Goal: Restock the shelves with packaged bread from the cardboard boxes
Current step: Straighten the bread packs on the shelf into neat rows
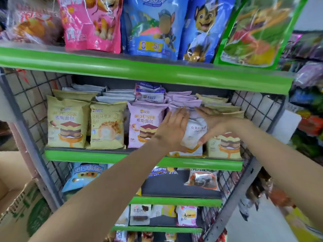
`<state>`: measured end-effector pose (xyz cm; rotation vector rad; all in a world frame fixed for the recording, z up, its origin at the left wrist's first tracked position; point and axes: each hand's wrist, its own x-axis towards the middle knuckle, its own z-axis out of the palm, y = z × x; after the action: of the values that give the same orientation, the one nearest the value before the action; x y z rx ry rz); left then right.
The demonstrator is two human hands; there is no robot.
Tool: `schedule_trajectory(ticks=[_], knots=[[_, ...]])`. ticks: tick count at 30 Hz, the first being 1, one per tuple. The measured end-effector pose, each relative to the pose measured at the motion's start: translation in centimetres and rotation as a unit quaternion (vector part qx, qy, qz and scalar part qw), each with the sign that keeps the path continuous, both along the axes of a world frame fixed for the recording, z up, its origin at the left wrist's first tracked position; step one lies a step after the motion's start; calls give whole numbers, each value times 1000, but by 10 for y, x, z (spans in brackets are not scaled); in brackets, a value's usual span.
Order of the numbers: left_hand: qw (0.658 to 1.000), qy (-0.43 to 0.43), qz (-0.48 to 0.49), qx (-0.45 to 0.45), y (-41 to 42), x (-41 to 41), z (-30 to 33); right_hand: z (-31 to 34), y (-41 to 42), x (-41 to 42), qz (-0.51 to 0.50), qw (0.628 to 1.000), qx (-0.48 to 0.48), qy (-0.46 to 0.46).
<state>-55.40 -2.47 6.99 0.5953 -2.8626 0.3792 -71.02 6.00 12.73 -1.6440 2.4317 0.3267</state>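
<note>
At lower left sits your box (21, 206). Centre frame, your left hand (172, 130) lies flat on the white pack (194, 137); your right hand (212, 126) pinches its edge. Push unevenly and I'd expect it to tip off the shelf (87, 156) or topple the lilac stack (181, 102) behind.

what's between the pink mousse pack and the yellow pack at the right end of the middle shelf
In the head view, a white bread packet stands there, with the left hand and right hand on it.
</note>
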Motion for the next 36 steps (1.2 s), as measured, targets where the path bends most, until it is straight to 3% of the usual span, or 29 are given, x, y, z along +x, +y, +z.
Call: schedule_trajectory(ticks=[6,11,13,17,23,26,31,36], knots=[[993,-20,114,-28,-12,-29,-3,-21,-11,-13,73,980,-100,155],[984,-52,168,-40,-20,-33,4,-24,-28,-14,100,973,-163,126],[981,-68,174,-53,-19,-33,7,-17,-31,-20,106,977,-168,72],[984,-81,135,-83,-13,-36,7,-8,-30,-51,89,965,-176,-171],[989,-75,93,-89,-11,-40,6,9,-31,-53,73,951,-186,-237],[990,-61,100,-80,-16,-37,3,19,-58,-56,50,940,-286,-179],[988,-71,105,-85,-23,-40,1,10,-123,-43,94,967,-226,-77],[988,-75,107,-86,-28,-42,-3,-2,-150,-48,37,974,-223,0]])
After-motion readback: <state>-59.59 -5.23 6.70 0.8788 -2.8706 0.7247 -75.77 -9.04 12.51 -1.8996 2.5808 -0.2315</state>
